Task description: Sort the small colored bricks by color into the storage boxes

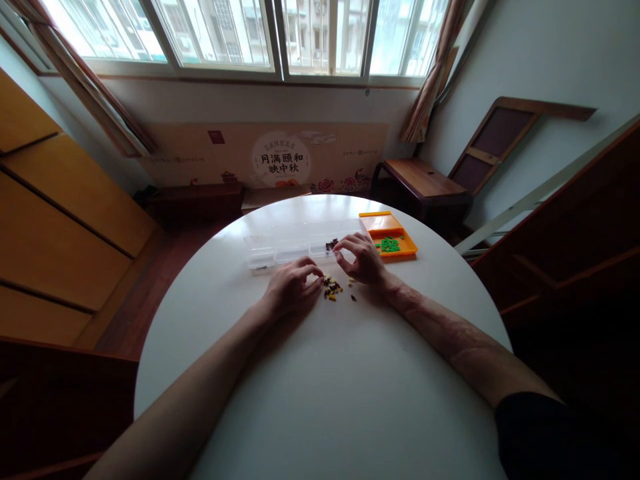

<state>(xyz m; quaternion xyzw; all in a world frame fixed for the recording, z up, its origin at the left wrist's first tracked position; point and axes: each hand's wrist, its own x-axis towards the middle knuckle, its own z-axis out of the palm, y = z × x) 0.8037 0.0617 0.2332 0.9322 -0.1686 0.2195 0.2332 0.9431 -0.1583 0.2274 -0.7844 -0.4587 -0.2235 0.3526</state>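
Observation:
A small heap of yellow and dark brown beads lies on the round white table. My left hand rests just left of the heap, fingers curled together in a pinch at its edge. My right hand hovers over the heap's far right side, its fingertips pinched near the clear compartment box, where a few dark beads sit in the right-hand cell. What either pinch holds is too small to make out.
An orange tray with green beads stands right of the clear box. Beyond the table are a low wooden bench, a folded wooden frame against the wall, and yellow cabinet panels at left.

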